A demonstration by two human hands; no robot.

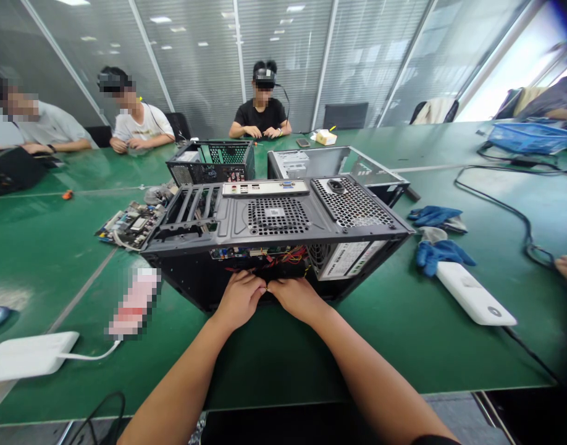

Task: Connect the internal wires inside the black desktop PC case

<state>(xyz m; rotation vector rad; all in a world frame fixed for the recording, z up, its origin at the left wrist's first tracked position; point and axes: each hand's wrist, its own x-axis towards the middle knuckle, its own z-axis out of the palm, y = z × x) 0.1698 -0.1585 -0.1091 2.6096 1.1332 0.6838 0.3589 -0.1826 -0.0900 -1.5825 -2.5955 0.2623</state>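
PC case (235,227) sits mid-counter (404,346), right in front of the person, rear panel up, open side facing them. L hand (241,301) and R hand (296,298) meet at the lower edge of that opening, approx. centre. Both are narrow, thumbs and fingers drawn in, pinching a thin yellowish strand (267,288) btwn the tips; looks like a wire, but too small to be sure, and can't tell if it's joined to anything.

Done, AFAICT: power supply (352,258) is in its bay at the R end, w/ a plug socket (335,186) on top; I/O plate (265,187) is in the rear panel; a circuit board (223,253) shows inside, prob. mounted.

Not done: side is uncovered, and red/yellow wires (293,254) hang in a loose bunch near the power supply, so the wiring looks unfinished. Which connectors are plugged in, can't tell; inside is mostly dark. Slot openings at the L end are bare.

A separate bare board (133,224) lies just L of the case, apart from it on the counter.
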